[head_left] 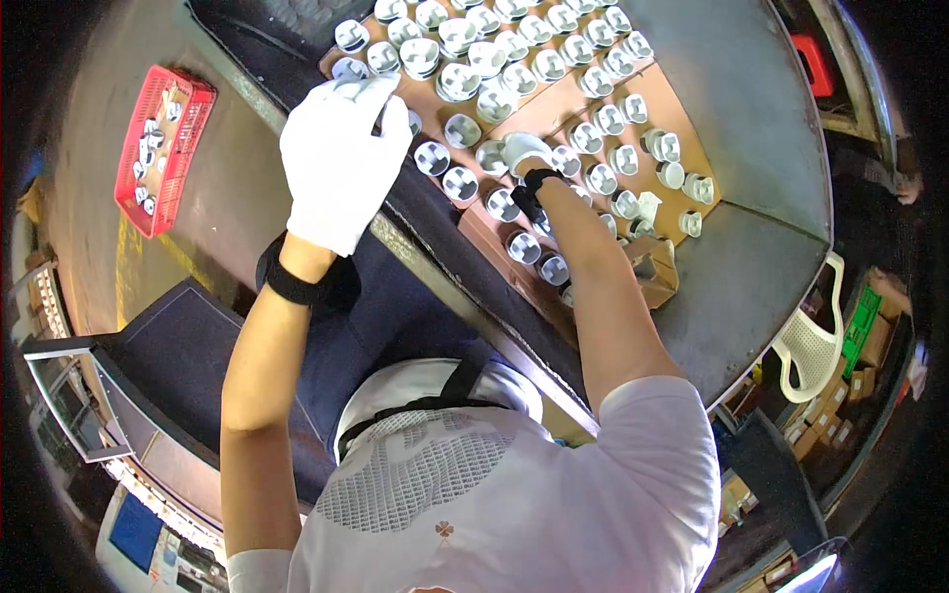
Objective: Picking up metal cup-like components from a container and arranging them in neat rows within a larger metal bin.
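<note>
While short metal cylinders (461, 183) stand in rows on cardboard (682, 111), the gloved right hand (525, 150) reaches in among them, with only narrow gaps around it; bare surface (766, 128) lies to the right. The gloved left hand (341, 163) hovers by the near edge (427, 265), fingers partly curled, thumb apart. Whether either hand grips anything, or how far the right one opens, I cannot tell; the uppermost row is cut off. Most cylinders point upward, axes upright.

White gloves (341, 163), black wrist straps (290, 286), silver cups (459, 79), brown cardboard (667, 104), dark grey bench (736, 99), red basket (197, 124), green crate (860, 326), cream chair (814, 351), white shirt (524, 519) with grey dotted patch (405, 486)
</note>
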The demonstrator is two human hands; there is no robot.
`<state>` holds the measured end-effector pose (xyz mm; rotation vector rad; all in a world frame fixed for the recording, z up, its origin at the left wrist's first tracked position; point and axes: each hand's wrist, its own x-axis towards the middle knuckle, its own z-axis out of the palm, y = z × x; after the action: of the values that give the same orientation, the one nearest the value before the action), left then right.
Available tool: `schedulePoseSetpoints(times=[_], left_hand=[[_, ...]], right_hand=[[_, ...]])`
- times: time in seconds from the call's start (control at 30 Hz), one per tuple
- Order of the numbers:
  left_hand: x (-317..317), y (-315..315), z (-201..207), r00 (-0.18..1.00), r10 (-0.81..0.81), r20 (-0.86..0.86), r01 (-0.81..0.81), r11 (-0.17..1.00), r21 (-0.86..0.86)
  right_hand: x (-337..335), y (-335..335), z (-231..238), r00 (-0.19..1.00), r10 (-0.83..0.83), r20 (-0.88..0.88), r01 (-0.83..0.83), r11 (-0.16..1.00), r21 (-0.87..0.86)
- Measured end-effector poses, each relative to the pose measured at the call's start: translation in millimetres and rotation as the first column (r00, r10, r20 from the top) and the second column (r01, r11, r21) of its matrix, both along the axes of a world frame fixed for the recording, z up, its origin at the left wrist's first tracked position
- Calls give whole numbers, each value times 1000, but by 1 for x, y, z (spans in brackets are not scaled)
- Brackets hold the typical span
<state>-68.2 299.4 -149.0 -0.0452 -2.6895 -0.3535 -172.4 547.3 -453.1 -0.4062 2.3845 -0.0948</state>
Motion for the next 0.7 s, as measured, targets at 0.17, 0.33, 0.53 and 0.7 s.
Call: schedulePoseSetpoints(times=[0.17, 0.33, 0.53, 0.7], left_hand=[[-2, -2, -6, 1000, -11, -25, 11, 1000, 7], [-3, 0, 3, 1000, -7, 16, 7, 1000, 21], [-5, 0, 7, 999, -8, 39, 7, 999, 35], [-13, 4, 15, 996, -62, 61, 58, 996, 61]], right_hand=[[-1, -13, 11, 990, 138, 20, -140, 987, 77], [-8, -20, -7, 946, 322, 33, -324, 940, 104], [2, -38, -19, 675, 723, -149, -685, 688, 239], [6, -25, -117, 606, 713, -353, -674, 696, 249]])
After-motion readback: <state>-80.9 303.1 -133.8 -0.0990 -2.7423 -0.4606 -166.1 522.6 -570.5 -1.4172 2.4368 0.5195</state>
